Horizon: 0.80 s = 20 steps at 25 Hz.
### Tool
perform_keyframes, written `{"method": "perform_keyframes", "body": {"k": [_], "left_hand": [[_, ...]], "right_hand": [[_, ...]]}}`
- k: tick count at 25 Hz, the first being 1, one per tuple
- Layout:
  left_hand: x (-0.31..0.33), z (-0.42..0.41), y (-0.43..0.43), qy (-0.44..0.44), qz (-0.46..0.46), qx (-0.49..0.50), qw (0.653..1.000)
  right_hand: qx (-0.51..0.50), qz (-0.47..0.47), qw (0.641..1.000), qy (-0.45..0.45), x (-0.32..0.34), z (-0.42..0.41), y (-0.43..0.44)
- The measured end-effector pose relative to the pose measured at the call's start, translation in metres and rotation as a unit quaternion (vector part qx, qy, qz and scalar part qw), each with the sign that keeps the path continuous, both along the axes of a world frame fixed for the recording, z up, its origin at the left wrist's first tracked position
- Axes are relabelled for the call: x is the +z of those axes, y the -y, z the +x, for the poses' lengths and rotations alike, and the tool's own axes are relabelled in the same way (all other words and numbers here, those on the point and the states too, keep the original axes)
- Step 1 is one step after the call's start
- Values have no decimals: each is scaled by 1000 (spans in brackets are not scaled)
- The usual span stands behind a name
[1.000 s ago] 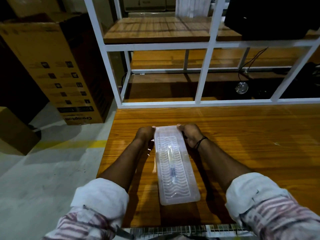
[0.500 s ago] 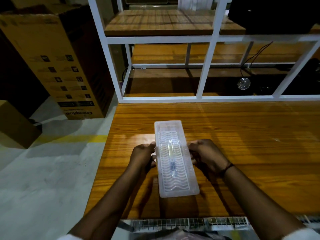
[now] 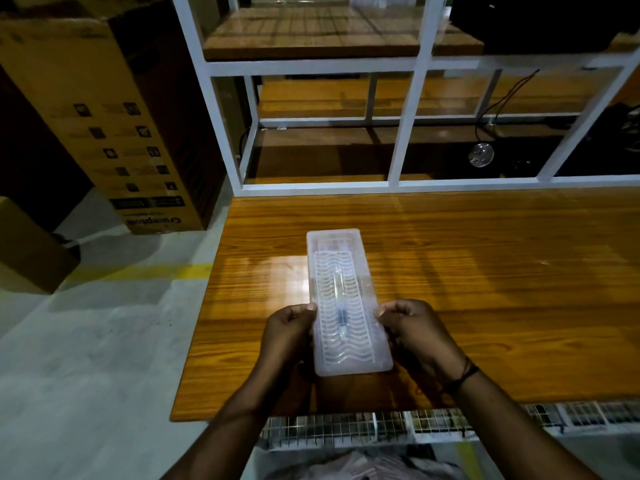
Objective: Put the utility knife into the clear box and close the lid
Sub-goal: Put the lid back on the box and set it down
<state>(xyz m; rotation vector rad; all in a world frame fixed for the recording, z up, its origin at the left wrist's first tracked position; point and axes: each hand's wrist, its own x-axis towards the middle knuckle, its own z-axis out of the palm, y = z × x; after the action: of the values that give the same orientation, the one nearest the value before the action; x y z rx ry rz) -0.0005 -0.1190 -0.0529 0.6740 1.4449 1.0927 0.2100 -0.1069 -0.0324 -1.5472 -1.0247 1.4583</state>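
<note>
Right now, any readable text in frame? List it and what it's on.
"Crompton": upside down, near the bottom of the cardboard carton standing on the floor.
Icon squares and label strips on the same carton: too small and blurred to read.
Clear box and table: no text visible.

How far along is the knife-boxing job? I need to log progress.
Done, apparently: the utility knife shows faintly through the lid of the clear box, which lies flat on top. In hand: left hand and right hand press its near sides. Left: perhaps only seating the lid; I cannot tell whether it has latched.
</note>
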Motion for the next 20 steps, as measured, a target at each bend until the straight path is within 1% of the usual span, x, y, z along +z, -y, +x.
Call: {"method": "perform_keyframes", "body": {"k": [2,7,11,13,16,20], "left_hand": [[-6,-2,-4,10,-7,7,1000],[-14,-6,-3,106,-35,10,994],[-26,-8,-8,133,-26,-14,991],[-30,-10,-11,131,-31,-24,991],[-13,-10,-8,95,-31,-33,994],[-7,-10,0,33,-11,-73,997]], "right_hand": [[1,9,1000,-5,-2,-2,1],[-9,-9,999,-44,-8,-3,2],[-19,-32,996,-82,-14,-4,1],[-31,-31,995,-92,-17,-4,2],[-31,-30,995,-95,-15,-2,6],[-33,-33,997,-60,-7,-7,11]]}}
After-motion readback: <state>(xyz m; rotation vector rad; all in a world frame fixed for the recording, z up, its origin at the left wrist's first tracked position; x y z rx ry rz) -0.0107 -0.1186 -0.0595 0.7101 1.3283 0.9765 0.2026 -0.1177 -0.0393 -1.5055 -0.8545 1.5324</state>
